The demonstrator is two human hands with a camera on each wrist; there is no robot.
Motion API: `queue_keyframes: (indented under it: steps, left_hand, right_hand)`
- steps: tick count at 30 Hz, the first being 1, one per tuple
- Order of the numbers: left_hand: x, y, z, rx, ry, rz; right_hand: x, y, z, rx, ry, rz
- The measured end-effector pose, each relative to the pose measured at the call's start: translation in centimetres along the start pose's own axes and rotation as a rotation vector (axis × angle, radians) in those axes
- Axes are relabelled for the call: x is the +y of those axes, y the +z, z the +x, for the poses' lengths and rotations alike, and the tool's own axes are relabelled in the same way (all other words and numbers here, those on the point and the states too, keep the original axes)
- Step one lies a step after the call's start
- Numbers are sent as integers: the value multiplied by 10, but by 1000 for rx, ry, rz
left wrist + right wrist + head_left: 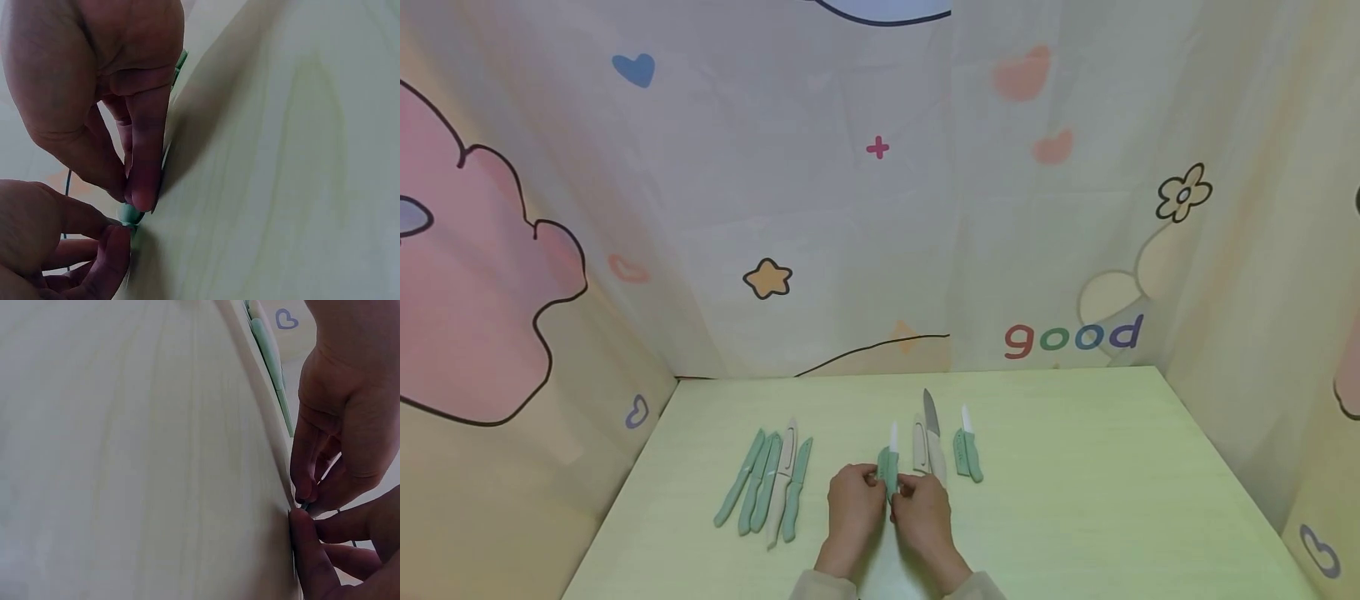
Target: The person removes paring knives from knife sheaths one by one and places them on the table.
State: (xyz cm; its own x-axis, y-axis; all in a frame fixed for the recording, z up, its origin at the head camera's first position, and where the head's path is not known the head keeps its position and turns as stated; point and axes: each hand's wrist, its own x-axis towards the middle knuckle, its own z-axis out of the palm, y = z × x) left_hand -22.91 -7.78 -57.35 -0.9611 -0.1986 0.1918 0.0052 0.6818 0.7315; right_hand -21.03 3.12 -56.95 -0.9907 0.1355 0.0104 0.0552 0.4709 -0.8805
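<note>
Green covers the handle of the small knife with a bare white blade (892,462), at the lower centre of the head view, its tip toward the top of the frame and a flat green sheath (883,465) close along its left side. The left hand (855,500) has its grip pinched together at the sheath, as far as the overlap lets one tell; the right hand (922,510) has its grip clamped on the knife's handle. Both wrist views show the two hands' fingertips almost meeting, so if either pinch slackened, the knife could twist and swing its uncovered edge toward a finger. Just beyond the right hand lie a flat beige sheath (921,443) and a large beige-handled knife with a bare grey blade (932,425); the hand overlaps that handle's end, whether touching I cannot tell, and a careless knuckle might turn the long blade. Farther right on the pale green tabletop (1075,483), a second small green-handled knife (972,452) lies beside another green sheath (960,454), its white blade exposed to any sideways reach. At lower left, four slim green knives (798,492) and one long beige knife (779,492) lie well apart from the hands and seem less of a hazard.
</note>
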Motion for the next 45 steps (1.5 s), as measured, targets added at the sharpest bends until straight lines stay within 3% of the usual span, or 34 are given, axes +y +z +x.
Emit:
queue_keyframes:
  steps: [10, 22, 34, 40, 45]
  left_hand:
    - [-2, 2, 2, -1, 38, 30]
    - [0, 4, 3, -9, 11, 8]
    - [-5, 2, 2, -13, 14, -19]
    - [-4, -9, -2, -21, -11, -58]
    - [-4, -18, -3, -42, -35, -64]
  right_hand:
    - [-2, 2, 4, -25, -14, -12]
    - [-5, 4, 5, 3, -57, -53]
    - [-3, 4, -1, -1, -40, -105]
    - [-5, 4, -6, 7, -37, -80]
    - [-11, 4, -9, -32, -24, 59]
